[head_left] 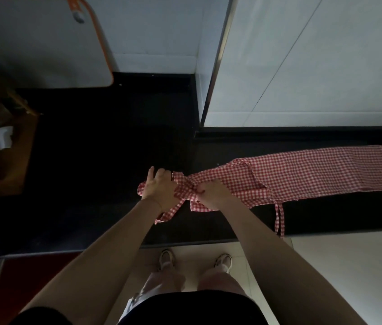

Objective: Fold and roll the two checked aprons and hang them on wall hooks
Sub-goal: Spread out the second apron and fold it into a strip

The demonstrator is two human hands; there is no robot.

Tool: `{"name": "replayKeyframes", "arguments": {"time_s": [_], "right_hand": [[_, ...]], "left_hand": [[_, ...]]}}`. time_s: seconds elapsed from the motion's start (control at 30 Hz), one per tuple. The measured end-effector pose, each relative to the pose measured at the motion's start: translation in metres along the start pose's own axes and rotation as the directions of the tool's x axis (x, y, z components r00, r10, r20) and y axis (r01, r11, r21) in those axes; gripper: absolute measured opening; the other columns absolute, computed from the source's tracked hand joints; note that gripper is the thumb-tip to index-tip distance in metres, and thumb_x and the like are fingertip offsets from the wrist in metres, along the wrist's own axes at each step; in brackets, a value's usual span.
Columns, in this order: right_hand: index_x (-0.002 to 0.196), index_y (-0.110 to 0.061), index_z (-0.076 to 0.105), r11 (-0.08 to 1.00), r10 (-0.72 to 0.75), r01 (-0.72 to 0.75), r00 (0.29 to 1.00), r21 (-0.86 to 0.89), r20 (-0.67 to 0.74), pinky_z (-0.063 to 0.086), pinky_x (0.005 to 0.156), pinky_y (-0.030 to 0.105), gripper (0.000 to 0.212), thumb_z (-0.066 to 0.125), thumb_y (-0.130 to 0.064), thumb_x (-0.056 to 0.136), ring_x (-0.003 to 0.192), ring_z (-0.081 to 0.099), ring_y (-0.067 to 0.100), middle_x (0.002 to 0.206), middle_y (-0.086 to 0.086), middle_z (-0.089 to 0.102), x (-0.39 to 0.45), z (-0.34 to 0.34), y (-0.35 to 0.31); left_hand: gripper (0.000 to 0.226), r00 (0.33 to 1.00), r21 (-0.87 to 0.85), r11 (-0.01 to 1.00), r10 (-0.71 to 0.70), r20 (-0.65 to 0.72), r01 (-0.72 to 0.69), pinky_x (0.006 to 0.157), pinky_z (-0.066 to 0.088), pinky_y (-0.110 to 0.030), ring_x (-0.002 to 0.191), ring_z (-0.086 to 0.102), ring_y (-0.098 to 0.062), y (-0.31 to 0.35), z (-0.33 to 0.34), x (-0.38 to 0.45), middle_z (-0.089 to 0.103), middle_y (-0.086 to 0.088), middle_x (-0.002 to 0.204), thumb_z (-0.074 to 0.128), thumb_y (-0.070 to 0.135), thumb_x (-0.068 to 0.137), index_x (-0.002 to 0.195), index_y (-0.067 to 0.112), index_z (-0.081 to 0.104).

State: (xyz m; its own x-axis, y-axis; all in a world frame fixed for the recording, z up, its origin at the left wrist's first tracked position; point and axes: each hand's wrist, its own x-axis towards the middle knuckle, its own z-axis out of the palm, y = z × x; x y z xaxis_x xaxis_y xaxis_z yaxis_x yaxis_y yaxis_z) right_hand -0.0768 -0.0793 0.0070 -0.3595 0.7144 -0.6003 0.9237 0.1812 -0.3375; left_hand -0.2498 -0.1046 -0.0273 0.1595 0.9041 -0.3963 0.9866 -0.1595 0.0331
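I see the red checked apron (302,172) folded lengthwise on the dark counter (114,148), w/ a strap over the front edge. L hand (159,186) and R hand (211,191) both pinch its near end.

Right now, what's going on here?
A person stands at a black counter working on a red checked apron folded into a long strip. Both hands grip its near, bunched end: the left hand and the right hand. The rest lies flat toward the right. One strap hangs over the counter edge.
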Motion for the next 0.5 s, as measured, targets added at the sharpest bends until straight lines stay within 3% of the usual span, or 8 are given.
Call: {"name": "replayKeyframes", "arguments": {"time_s": [0.07,0.13,0.2,0.27,0.33,0.4,0.47,0.5], "right_hand": [[0.119,-0.017,0.066,1.000,-0.006,0.006,0.999,-0.008,0.038,0.033,0.113,0.042,0.031,0.047,-0.032,0.099,0.114,0.058,0.024,0.121,0.005,0.066,-0.002,0.002,-0.003],[0.127,-0.023,0.060,1.000,0.017,-0.017,0.997,0.000,0.075,0.044,0.105,0.041,0.036,0.059,-0.031,0.091,0.112,0.058,0.025,0.125,0.005,0.063,0.001,0.005,-0.005],[0.133,-0.027,0.053,0.997,0.075,-0.077,0.993,0.018,0.091,0.051,0.096,0.041,0.053,0.068,-0.029,0.082,0.109,0.058,0.026,0.127,0.007,0.058,0.007,0.006,-0.006],[0.141,-0.018,0.043,0.988,0.127,-0.138,0.982,0.069,0.143,0.050,0.097,0.040,0.059,0.067,-0.024,0.087,0.113,0.057,0.030,0.130,0.012,0.054,0.013,0.005,-0.007],[0.145,-0.010,0.035,0.977,0.172,-0.184,0.979,0.110,0.107,0.050,0.093,0.036,0.059,0.060,-0.017,0.093,0.111,0.059,0.029,0.128,0.016,0.056,0.017,0.007,-0.006],[0.149,-0.017,0.026,0.980,0.173,-0.164,0.983,0.110,-0.070,0.052,0.084,0.033,0.066,0.061,-0.018,0.092,0.105,0.061,0.027,0.128,0.015,0.056,0.015,0.014,-0.004],[0.151,-0.027,0.020,0.983,0.165,-0.154,0.979,0.098,-0.117,0.053,0.092,0.040,0.078,0.066,-0.020,0.088,0.115,0.058,0.029,0.139,0.015,0.048,0.013,0.016,0.001],[0.151,-0.030,0.018,0.985,0.158,-0.151,0.983,0.082,-0.091,0.051,0.096,0.043,0.084,0.069,-0.022,0.085,0.120,0.055,0.032,0.143,0.015,0.043,0.014,0.016,0.002]], "left_hand": [[0.047,0.993,0.020,1.000,0.003,0.122,-0.005,0.115,0.026,-0.048,0.121,0.044,-0.028,-0.011,-0.004,-0.002,0.051,-0.007,0.126,0.054,0.050,0.084,0.115,0.017,0.066],[0.045,0.983,-0.074,0.995,-0.058,0.176,0.072,0.100,0.045,-0.043,0.108,0.054,-0.028,-0.021,-0.005,-0.007,0.059,-0.008,0.118,0.058,0.044,0.079,0.111,0.014,0.062],[0.049,0.971,-0.161,0.973,-0.131,0.202,0.165,0.097,0.047,-0.041,0.109,0.059,-0.028,-0.026,-0.005,-0.011,0.059,-0.007,0.120,0.061,0.033,0.082,0.126,0.014,0.049],[0.055,0.940,-0.171,0.958,-0.172,0.294,0.229,0.099,0.045,-0.042,0.110,0.060,-0.027,-0.030,-0.007,-0.016,0.058,-0.007,0.123,0.058,0.024,0.086,0.136,0.017,0.037],[0.043,0.913,-0.145,0.949,-0.217,0.345,0.280,0.098,0.046,-0.040,0.108,0.061,-0.025,-0.035,-0.006,-0.020,0.061,-0.005,0.122,0.054,0.020,0.088,0.131,0.019,0.047],[0.035,0.885,-0.088,0.929,-0.309,0.347,0.359,0.097,0.046,-0.038,0.108,0.060,-0.024,-0.041,-0.005,-0.025,0.063,-0.005,0.120,0.052,0.018,0.089,0.124,0.017,0.059],[0.033,0.858,-0.131,0.876,-0.409,0.310,0.465,0.093,0.050,-0.037,0.108,0.059,-0.025,-0.047,-0.007,-0.029,0.061,-0.009,0.120,0.050,0.016,0.090,0.121,0.013,0.062],[0.030,0.839,-0.232,0.818,-0.457,0.295,0.527,0.087,0.052,-0.037,0.102,0.060,-0.025,-0.052,-0.007,-0.032,0.062,-0.011,0.117,0.049,0.016,0.090,0.115,0.011,0.063]]}}
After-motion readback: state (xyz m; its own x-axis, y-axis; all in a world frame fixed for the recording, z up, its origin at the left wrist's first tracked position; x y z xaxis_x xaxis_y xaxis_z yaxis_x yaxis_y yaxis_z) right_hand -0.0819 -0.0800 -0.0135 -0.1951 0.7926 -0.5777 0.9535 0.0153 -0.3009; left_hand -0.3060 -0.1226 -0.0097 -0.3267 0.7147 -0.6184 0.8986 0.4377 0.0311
